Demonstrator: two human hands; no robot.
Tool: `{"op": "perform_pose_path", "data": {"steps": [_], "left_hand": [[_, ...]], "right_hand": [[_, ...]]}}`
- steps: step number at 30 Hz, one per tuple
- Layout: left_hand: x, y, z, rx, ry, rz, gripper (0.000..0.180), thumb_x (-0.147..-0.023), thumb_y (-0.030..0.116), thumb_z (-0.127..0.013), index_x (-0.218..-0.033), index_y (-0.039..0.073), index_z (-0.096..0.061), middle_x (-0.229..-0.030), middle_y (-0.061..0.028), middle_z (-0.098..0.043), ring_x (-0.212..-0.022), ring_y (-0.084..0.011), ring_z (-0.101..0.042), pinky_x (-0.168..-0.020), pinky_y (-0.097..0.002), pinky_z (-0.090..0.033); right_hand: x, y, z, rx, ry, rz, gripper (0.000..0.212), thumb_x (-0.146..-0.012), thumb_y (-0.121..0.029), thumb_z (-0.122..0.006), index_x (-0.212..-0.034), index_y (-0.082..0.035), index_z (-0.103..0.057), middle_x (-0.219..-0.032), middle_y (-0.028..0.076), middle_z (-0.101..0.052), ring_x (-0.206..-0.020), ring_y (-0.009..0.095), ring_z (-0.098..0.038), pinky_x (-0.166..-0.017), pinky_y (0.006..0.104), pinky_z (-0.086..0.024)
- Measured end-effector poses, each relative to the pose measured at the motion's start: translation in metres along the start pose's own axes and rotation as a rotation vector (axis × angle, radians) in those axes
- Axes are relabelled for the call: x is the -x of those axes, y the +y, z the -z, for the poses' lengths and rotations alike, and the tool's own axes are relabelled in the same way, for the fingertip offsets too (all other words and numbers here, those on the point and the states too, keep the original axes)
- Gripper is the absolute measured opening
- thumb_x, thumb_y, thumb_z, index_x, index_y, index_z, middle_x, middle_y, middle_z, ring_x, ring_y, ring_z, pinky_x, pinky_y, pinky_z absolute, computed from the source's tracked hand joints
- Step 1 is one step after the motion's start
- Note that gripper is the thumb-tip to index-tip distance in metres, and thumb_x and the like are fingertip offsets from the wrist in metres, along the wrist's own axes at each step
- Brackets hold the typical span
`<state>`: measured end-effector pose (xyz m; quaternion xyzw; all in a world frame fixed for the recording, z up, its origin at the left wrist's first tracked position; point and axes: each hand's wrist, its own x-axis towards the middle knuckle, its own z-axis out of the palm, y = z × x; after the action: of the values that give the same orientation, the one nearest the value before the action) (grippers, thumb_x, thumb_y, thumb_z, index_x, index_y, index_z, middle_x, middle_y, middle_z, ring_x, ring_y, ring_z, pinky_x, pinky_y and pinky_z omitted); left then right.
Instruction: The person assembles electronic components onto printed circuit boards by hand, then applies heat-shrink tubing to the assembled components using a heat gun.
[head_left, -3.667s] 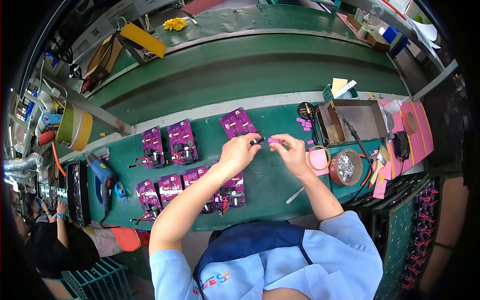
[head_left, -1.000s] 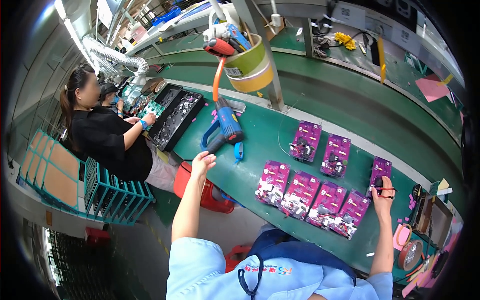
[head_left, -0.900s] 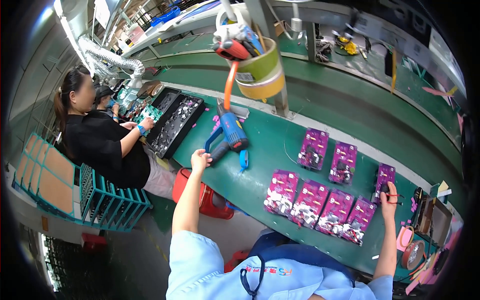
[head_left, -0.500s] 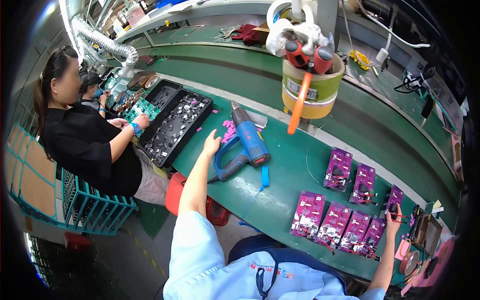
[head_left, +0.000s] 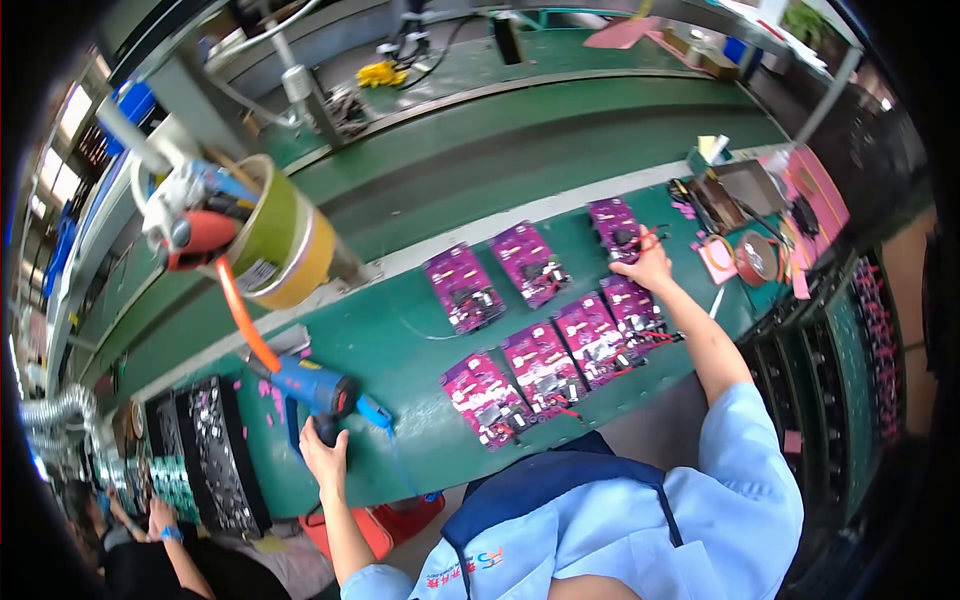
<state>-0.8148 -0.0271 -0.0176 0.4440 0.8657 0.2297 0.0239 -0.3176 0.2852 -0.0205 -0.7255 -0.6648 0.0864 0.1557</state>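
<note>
My right hand (head_left: pixel 648 264) is at the back row's right end, thumb and fingers closed about the near edge of a purple circuit board (head_left: pixel 611 220) with a black part and red wires. Its board lies just behind the front row. My left hand (head_left: pixel 326 458) is at the handle of a blue heat gun (head_left: pixel 308 386), thumb on one side and fingers on the other. The gun lies on the green bench. More purple boards stand between my hands: two at the back, including this board (head_left: pixel 463 287), and several in front, including this nearer board (head_left: pixel 487 397).
Left of the heat gun are small pink pieces (head_left: pixel 272 395) and a black parts tray (head_left: pixel 215 455); a co-worker's hand (head_left: pixel 162 518) is beyond. A tool bucket (head_left: pixel 290 235) hangs over the bench. A tape roll (head_left: pixel 757 257) and a small box (head_left: pixel 748 188) sit at right.
The view has swung right. My left hand has gone from beside the gun's nozzle and pink pieces to its handle. The board at my right hand now lies flatter, lined up with the back row.
</note>
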Motion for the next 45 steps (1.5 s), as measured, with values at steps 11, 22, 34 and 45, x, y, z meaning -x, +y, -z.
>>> {"op": "perform_pose_path", "data": {"steps": [11,22,34,45], "left_hand": [[-0.027,-0.008,-0.018,-0.145,-0.045,0.123,0.066,-0.059,0.026,-0.066,-0.113,0.003,-0.036,-0.096,-0.0199,-0.052,-0.09,-0.0336,-0.05,-0.077,-0.0381,-0.039],[-0.001,0.001,0.002,-0.147,0.011,0.209,0.058,-0.06,0.023,-0.06,-0.111,0.005,-0.041,-0.088,-0.0216,-0.055,-0.082,-0.035,-0.053,-0.074,-0.0381,-0.041],[0.121,0.031,0.076,0.314,0.118,0.088,0.048,-0.059,0.013,-0.067,-0.101,0.0,-0.045,-0.08,-0.0169,-0.058,-0.075,-0.0281,-0.057,-0.067,-0.0318,-0.043],[0.21,0.156,0.103,0.428,0.006,-0.221,0.032,-0.064,0.008,-0.061,-0.092,-0.004,-0.049,-0.078,-0.0118,-0.057,-0.071,-0.0184,-0.057,-0.065,-0.0276,-0.044]], "right_hand": [[0.01,0.014,0.005,-0.166,0.13,0.056,0.082,-0.053,-0.031,-0.068,-0.121,-0.008,-0.028,-0.114,0.016,-0.037,-0.107,0.029,-0.037,-0.086,0.0385,-0.034],[0.01,0.013,0.003,-0.213,0.076,0.072,0.068,-0.056,-0.032,-0.067,-0.117,-0.021,-0.04,-0.118,0.02,-0.032,-0.108,0.033,-0.036,-0.089,0.0368,-0.033],[-0.008,0.02,0.011,-0.077,-0.024,0.203,0.078,-0.058,-0.036,-0.065,-0.125,-0.025,-0.026,-0.109,0.02,-0.038,-0.1,0.034,-0.042,-0.085,0.0375,-0.036],[0.027,0.074,0.087,-0.876,0.168,0.29,0.042,-0.072,-0.016,-0.058,-0.108,0.0,-0.043,-0.098,0.012,-0.051,-0.089,0.018,-0.049,-0.078,0.0284,-0.038]]}}
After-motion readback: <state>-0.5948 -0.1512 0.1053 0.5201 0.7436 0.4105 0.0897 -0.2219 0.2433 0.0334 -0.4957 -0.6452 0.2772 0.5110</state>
